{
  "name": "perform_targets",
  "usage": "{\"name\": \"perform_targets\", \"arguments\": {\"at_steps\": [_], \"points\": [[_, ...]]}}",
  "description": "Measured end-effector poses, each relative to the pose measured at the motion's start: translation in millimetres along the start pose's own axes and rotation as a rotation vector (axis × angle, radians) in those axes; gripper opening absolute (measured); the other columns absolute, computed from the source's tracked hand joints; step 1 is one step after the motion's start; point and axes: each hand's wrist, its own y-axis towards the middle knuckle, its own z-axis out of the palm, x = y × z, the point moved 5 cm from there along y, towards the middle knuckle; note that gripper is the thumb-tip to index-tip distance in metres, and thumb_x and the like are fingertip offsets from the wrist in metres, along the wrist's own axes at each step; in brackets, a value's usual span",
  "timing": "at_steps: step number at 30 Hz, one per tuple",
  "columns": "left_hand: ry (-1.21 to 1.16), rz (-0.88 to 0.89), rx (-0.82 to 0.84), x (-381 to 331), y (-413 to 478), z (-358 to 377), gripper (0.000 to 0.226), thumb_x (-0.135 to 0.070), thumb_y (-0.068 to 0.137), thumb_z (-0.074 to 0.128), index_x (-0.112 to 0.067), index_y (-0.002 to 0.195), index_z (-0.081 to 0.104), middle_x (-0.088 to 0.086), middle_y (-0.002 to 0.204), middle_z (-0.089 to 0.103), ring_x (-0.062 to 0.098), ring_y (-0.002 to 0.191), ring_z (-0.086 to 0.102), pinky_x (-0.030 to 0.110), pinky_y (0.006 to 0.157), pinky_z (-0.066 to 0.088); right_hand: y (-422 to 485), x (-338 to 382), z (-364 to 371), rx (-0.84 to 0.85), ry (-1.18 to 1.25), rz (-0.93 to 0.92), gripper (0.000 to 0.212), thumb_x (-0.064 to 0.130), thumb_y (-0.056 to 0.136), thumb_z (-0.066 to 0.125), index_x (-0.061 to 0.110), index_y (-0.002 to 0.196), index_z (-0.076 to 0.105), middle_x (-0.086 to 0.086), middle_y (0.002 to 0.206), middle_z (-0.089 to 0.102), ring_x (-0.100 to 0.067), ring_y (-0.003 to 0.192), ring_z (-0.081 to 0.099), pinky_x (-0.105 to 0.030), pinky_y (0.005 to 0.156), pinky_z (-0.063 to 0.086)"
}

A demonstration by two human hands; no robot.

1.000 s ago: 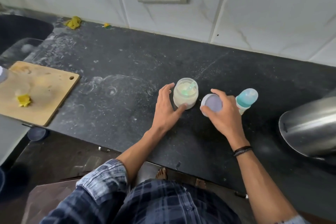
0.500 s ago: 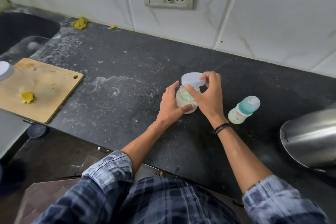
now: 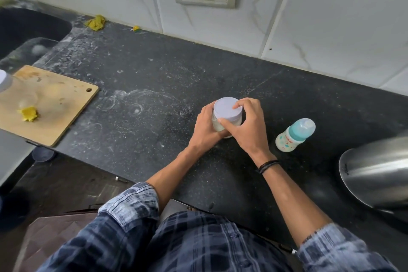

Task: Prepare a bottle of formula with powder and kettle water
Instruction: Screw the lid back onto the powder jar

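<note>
The powder jar (image 3: 223, 125), upright just left of the baby bottle (image 3: 294, 135) (capped, tilted), is steadied by the left hand (image 3: 206, 131) while its lid (image 3: 227, 110), directly above, is gripped by the closed right hand (image 3: 248, 129).

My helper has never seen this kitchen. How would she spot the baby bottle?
On the black countertop, look between the steel kettle at the right edge and the white-lidded jar. The baby bottle stands there alone, small and white, the only thing with a teal cap.
</note>
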Motion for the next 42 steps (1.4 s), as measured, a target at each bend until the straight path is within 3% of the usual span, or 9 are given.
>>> {"name": "perform_targets", "arguments": {"at_steps": [7,11,19,23,27,30,36,40,42], "points": [[-0.088,-0.014,-0.009,6.7,1.5,3.7,0.106,-0.047,0.063,0.083,-0.023,0.153,0.033,-0.005,0.146,0.051,0.011,0.128,0.053,0.045,0.106,0.050,-4.3,-2.3,3.5,-0.008,-0.045,0.008,0.050,0.030,0.069,0.094,0.017,0.106,0.064,0.000,0.123,0.048,-0.020,0.117,0.052,-0.033,0.095,0.052],[-0.074,0.006,-0.022,11.2,3.3,3.6,0.100,-0.048,0.065,0.084,-0.029,0.150,0.035,-0.009,0.145,0.053,0.015,0.130,0.053,0.049,0.106,0.049,-5.0,-3.1,2.3,0.023,-0.072,0.028,0.055,0.037,0.066,0.096,0.018,0.107,0.065,-0.001,0.124,0.048,-0.021,0.118,0.051,-0.027,0.093,0.048],[-0.076,0.031,-0.028,14.1,5.0,4.0,0.095,-0.044,0.066,0.088,-0.038,0.146,0.035,-0.012,0.144,0.052,0.018,0.131,0.052,0.052,0.105,0.049,-8.8,0.9,-3.4,0.036,-0.097,0.061,0.043,0.027,0.074,0.091,0.019,0.109,0.068,-0.001,0.121,0.047,-0.022,0.118,0.052,-0.031,0.095,0.051],[-0.072,0.034,-0.028,14.5,4.8,4.5,0.096,-0.047,0.067,0.087,-0.038,0.146,0.035,-0.013,0.144,0.052,0.017,0.131,0.053,0.053,0.105,0.048,-8.1,7.6,-7.9,0.042,-0.150,0.073,0.054,0.034,0.071,0.092,0.022,0.118,0.067,-0.003,0.130,0.042,-0.022,0.122,0.047,-0.028,0.098,0.048],[-0.062,0.029,-0.031,13.0,4.8,3.0,0.097,-0.054,0.066,0.086,-0.040,0.146,0.033,-0.016,0.146,0.048,0.012,0.131,0.051,0.051,0.108,0.046,20.0,21.8,-14.8,0.327,-0.166,0.074,0.075,0.028,0.080,0.087,0.032,0.147,0.051,-0.001,0.158,0.033,-0.020,0.143,0.037,-0.029,0.113,0.033],[-0.068,0.024,-0.024,13.5,4.5,3.3,0.097,-0.055,0.065,0.087,-0.042,0.145,0.033,-0.018,0.145,0.048,0.013,0.132,0.050,0.052,0.107,0.047,31.3,29.8,-15.1,0.519,-0.283,0.098,0.075,0.026,0.086,0.081,0.033,0.152,0.045,0.001,0.155,0.046,-0.021,0.141,0.043,-0.036,0.113,0.037],[-0.044,0.006,-0.014,11.9,4.2,2.0,0.095,-0.055,0.064,0.085,-0.048,0.144,0.033,-0.021,0.141,0.051,0.012,0.130,0.051,0.053,0.108,0.045,27.5,31.9,-7.4,0.427,-0.500,0.123,0.076,0.052,0.084,0.077,0.024,0.148,0.046,-0.010,0.138,0.051,-0.029,0.128,0.048,-0.040,0.101,0.045],[-0.040,-0.024,-0.013,12.0,3.5,1.5,0.097,-0.059,0.061,0.083,-0.043,0.144,0.035,-0.019,0.140,0.053,0.010,0.128,0.053,0.051,0.107,0.046,29.2,36.4,-8.7,0.433,-0.614,0.137,0.094,0.077,0.074,0.069,0.023,0.147,0.044,-0.011,0.135,0.046,-0.030,0.124,0.049,-0.043,0.089,0.051],[-0.034,-0.032,-0.015,11.7,4.1,1.0,0.098,-0.059,0.062,0.084,-0.042,0.144,0.034,-0.019,0.140,0.053,0.008,0.127,0.053,0.051,0.108,0.045,33.9,41.3,-14.2,0.460,-0.618,0.129,0.099,0.078,0.073,0.070,0.026,0.151,0.040,-0.010,0.140,0.043,-0.030,0.127,0.048,-0.045,0.090,0.052]]}}
